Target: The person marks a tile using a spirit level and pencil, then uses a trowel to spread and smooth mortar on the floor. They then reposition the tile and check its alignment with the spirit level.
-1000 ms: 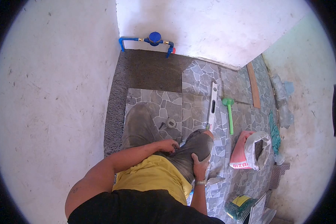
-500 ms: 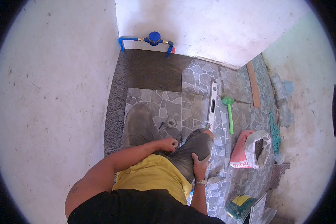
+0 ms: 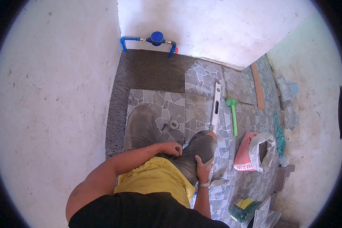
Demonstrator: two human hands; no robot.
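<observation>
My left hand [image 3: 173,149] is closed above my lap, its fingers curled; what they hold, if anything, is hidden. With thumb and fingers spread, my right hand [image 3: 204,167] lies on my right thigh, a watch [image 3: 204,185] at its wrist. A round tape measure [image 3: 174,124] and a small dark object [image 3: 165,127] lie on the stone-patterned tile [image 3: 155,97] before my knees. Just past my right knee is a spirit level [image 3: 216,104]. Beside it lies a green mallet [image 3: 233,114].
Bare mortar [image 3: 152,70] runs below a blue water meter [image 3: 157,38] and along the left wall [image 3: 57,95]. To the right are a wooden strip [image 3: 257,85], an open red and white sack [image 3: 245,154], a green cloth [image 3: 279,135] and a bucket [image 3: 242,210].
My left hand has turned slightly, its fingers now bent further down toward my lap. My right hand and the tools have stayed in place.
</observation>
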